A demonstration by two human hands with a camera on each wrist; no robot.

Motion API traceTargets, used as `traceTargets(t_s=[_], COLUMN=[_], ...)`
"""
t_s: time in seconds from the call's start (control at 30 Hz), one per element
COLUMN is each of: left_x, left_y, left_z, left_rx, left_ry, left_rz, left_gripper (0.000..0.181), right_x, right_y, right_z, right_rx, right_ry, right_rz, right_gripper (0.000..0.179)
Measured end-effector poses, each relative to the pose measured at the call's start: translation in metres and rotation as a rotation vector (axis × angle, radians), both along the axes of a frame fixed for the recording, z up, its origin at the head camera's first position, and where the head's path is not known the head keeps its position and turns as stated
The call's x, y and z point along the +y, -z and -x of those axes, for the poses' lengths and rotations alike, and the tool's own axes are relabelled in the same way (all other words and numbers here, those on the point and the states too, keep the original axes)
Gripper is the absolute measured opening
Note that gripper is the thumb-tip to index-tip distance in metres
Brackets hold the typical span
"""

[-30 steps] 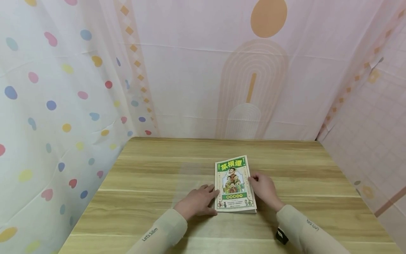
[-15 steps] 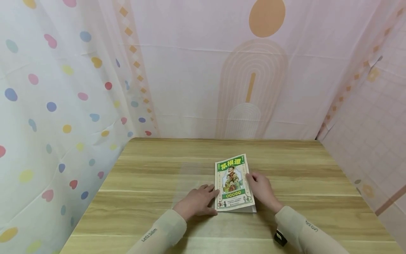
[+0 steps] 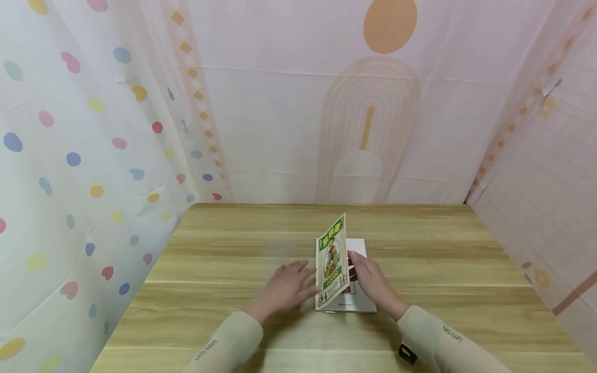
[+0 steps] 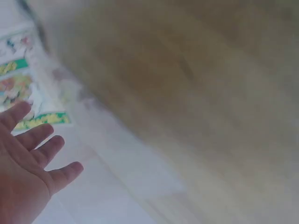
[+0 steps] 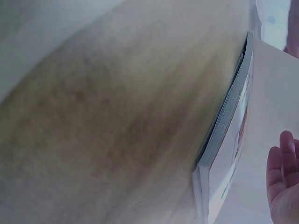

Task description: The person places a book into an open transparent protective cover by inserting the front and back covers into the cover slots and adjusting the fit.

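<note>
Book cover (image 3: 332, 264) swung steeper, page (image 3: 358, 301) exposed; left fingers (image 4: 49, 150) spread, right fingers (image 5: 275, 167) extended.

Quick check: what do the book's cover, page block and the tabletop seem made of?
Cover: probably thin card, printed in color; it stands raised as one thin sheet, gloss unclear.
Page block: paper, likely matte; fine layered lines run along its edge.
Tabletop: wood or wood-look laminate, smooth with a faint sheen; the streaky grain could be real or printed.

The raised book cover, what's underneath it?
Under the cover lies a white page with brown print; in the head view, the cover and right hand hide much of it.
</note>
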State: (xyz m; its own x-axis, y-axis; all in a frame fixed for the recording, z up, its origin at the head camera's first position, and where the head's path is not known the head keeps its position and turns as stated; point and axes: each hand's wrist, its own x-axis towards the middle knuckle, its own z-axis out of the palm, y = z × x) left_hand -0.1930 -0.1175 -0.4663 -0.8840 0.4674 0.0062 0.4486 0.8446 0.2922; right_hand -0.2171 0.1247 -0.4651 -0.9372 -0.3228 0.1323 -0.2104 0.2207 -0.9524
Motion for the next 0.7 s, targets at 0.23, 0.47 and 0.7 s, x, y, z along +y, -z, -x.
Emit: traceTargets(t_s=[0.23, 0.47, 0.7], left_x=[-0.009, -0.018, -0.031], left_y=[-0.024, -0.037, -0.042], left_z=[0.006, 0.013, 0.018], left_rx=[-0.014, -0.224, -0.319], left_ry=[-0.127, -0.152, -0.129], left_rz=[-0.299, -0.685, -0.851], left_gripper=[0.062, 0.064, 0.064], right_x=[-0.011, -0.025, -0.030], right_y=[0.001, 0.006, 0.010], right_z=[-0.006, -0.013, -0.015], right_rx=[0.062, 0.267, 0.349], right_ry=[-0.127, -0.349, -0.361], right_rz=[-0.175, -0.524, -0.628], right_gripper=[0.053, 0.059, 0.061])
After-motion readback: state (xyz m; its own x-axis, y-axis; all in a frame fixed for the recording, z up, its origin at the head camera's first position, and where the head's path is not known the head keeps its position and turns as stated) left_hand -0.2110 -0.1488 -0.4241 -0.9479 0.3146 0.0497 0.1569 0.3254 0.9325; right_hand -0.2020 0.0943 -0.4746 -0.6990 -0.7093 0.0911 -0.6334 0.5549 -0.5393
